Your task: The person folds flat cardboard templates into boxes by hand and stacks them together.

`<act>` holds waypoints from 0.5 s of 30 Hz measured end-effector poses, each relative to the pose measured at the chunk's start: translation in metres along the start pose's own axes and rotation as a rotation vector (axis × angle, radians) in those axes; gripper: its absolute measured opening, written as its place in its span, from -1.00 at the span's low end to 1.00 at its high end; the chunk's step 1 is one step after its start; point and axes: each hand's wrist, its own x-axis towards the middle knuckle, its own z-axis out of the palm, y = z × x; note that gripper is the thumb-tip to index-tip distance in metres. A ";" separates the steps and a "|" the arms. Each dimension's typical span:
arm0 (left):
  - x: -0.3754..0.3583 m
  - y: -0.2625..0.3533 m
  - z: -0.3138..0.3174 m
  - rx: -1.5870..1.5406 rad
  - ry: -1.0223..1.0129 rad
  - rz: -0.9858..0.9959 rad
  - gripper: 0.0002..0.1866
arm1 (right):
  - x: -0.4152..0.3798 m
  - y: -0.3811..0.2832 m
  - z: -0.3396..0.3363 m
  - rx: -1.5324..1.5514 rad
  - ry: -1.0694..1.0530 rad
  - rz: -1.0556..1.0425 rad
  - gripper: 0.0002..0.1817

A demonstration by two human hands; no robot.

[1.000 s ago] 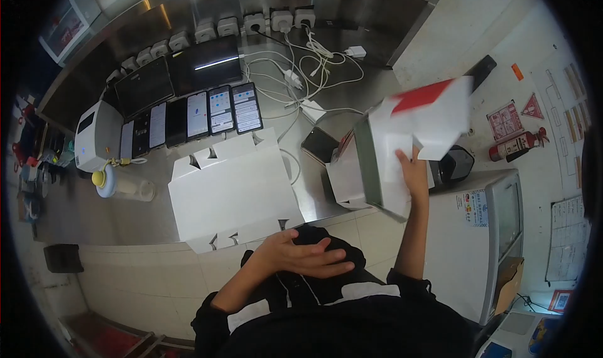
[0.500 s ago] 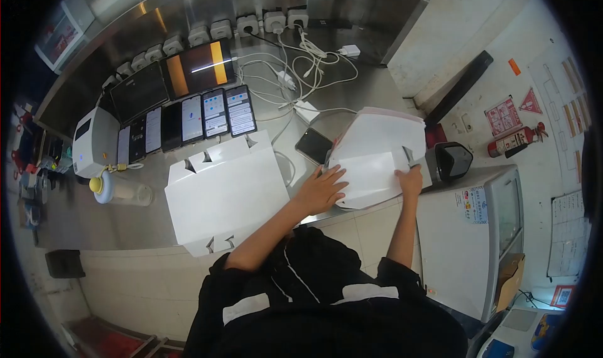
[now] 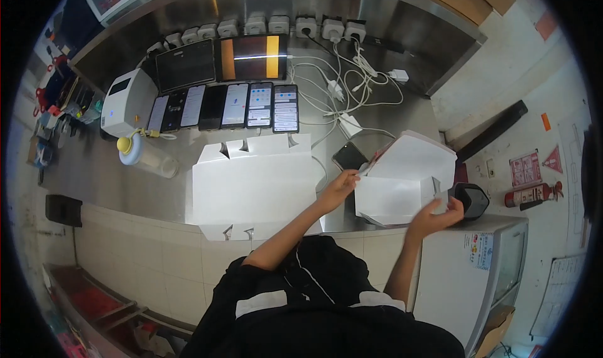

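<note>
A partly folded white cardboard box stands at the counter's front right, its lid panel raised at the back. My left hand pinches a small flap at the box's left side. At the right side, my right hand has its thumb and fingers around the upright side flap; part of that grip is hard to see. To the left lies a flat, unfolded white cardboard sheet with cut slots along its edges. A dark phone rests just behind the left hand.
Several phones stand in a row before two tablets. Tangled white cables run to chargers at the back. A label printer and yellow-capped bottle are left. A black device sits right of the box.
My left hand has gone from lying on the box's near left part to pinching its left flap. The right hand has shifted to the outer right side. The view has turned.
</note>
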 end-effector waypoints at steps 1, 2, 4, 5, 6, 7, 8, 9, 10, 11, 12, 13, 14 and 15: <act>-0.011 0.011 -0.002 0.078 -0.032 -0.022 -0.63 | -0.008 -0.032 0.007 0.187 -0.078 -0.149 -0.69; -0.022 0.023 -0.005 0.158 -0.065 -0.045 -0.65 | -0.018 -0.070 0.018 0.375 -0.152 -0.296 -0.68; -0.052 0.043 -0.020 0.402 -0.006 -0.153 -0.64 | -0.040 -0.131 0.043 0.814 -0.768 -0.218 -0.60; -0.068 0.052 -0.028 0.549 0.034 -0.239 -0.64 | -0.046 -0.159 0.062 0.744 -0.811 -0.433 -0.68; -0.082 0.061 -0.034 0.483 0.134 -0.234 -0.64 | -0.058 -0.181 0.085 0.681 -0.959 -0.470 -0.66; -0.094 0.068 -0.041 0.419 0.234 -0.226 -0.64 | -0.077 -0.196 0.114 0.598 -0.969 -0.503 -0.63; -0.107 0.066 -0.051 0.426 0.244 -0.225 -0.64 | -0.098 -0.201 0.140 0.517 -0.976 -0.535 -0.60; -0.119 0.060 -0.062 0.643 0.365 -0.205 -0.62 | -0.116 -0.198 0.160 0.530 -0.973 -0.537 -0.60; -0.127 0.055 -0.070 0.860 0.486 -0.182 -0.61 | -0.132 -0.195 0.179 0.366 -1.087 -0.575 -0.56; -0.133 0.052 -0.074 0.869 0.494 -0.179 -0.61 | -0.137 -0.201 0.184 0.195 -1.195 -0.608 -0.52; -0.139 0.049 -0.078 1.094 0.519 -0.193 -0.58 | -0.143 -0.199 0.184 0.206 -1.191 -0.609 -0.52; -0.141 0.050 -0.083 1.317 0.541 -0.206 -0.54 | -0.144 -0.196 0.173 0.187 -1.164 -0.650 -0.48; -0.139 0.051 -0.085 1.319 0.549 -0.203 -0.54 | -0.150 -0.189 0.165 0.164 -1.140 -0.695 -0.44; -0.138 0.051 -0.085 1.310 0.533 -0.258 -0.52 | -0.159 -0.182 0.156 0.201 -0.921 -0.730 -0.39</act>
